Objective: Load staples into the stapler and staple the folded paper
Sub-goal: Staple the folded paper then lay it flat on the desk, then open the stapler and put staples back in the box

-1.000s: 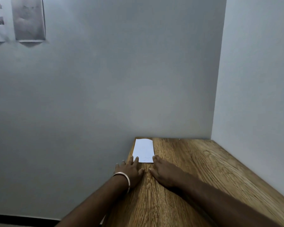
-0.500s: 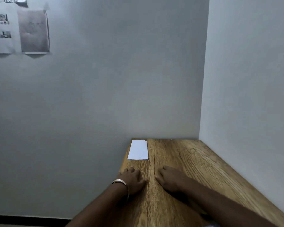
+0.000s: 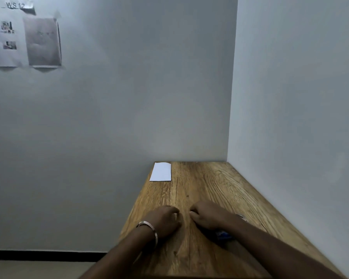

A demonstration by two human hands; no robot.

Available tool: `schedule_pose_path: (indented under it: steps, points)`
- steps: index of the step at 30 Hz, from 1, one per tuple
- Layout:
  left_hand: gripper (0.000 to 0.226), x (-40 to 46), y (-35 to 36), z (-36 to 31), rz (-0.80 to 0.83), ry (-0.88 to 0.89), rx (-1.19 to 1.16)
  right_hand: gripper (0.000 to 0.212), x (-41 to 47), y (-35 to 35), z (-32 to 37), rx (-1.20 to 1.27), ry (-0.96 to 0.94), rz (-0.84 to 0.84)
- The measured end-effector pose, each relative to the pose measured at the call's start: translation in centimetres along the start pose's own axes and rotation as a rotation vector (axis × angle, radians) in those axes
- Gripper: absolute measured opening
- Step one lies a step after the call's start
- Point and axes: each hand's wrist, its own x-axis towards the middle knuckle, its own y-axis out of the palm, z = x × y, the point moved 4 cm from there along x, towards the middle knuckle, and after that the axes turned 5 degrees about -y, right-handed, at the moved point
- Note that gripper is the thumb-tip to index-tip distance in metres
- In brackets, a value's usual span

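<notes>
1. Both hands have drawn back from the folded paper [image 3: 160,171], now well short of it.
2. Left hand [image 3: 163,220] and right hand [image 3: 207,217]: fingers curled, holding nothing visible.
3. Nothing loaded or stapled yet (blue object [image 3: 223,235] beneath the right forearm, unclear).

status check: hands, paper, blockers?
Left hand and right hand curled on table, holding nothing visible. Folded paper flat at far left corner, untouched. Blue item half hidden under right forearm.

White folded paper [image 3: 161,171]; brown wood-grain worktop [image 3: 210,190]; silver bangle [image 3: 149,230] on my wrist; grey walls [image 3: 129,97]; something blue [image 3: 223,235] under my forearm.
</notes>
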Motion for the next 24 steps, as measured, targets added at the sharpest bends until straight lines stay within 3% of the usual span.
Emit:
schedule_pose_path:
  steps: [7, 13, 17, 24]
  points:
    - [0.041, -3.9, 1.3, -3.9, -0.085, 0.167, -0.148, 0.032, -4.8, -0.2, 1.3, 0.041, -0.088, -0.076]
    - [0.064, -4.3, 1.6, -5.5, -0.098, 0.122, -0.039, 0.028, -7.2, -0.1, 0.0, 0.143, -0.090, -0.182]
    - [0.071, -4.1, 2.2, -5.9, -0.111, 0.080, -0.001, 0.039, -8.9, -0.7, -2.1, 0.204, -0.025, -0.327]
    - [0.064, -3.3, 3.2, -7.4, -0.095, 0.103, -0.040, 0.027, -11.8, -1.7, -6.1, 0.256, 0.134, -0.576]
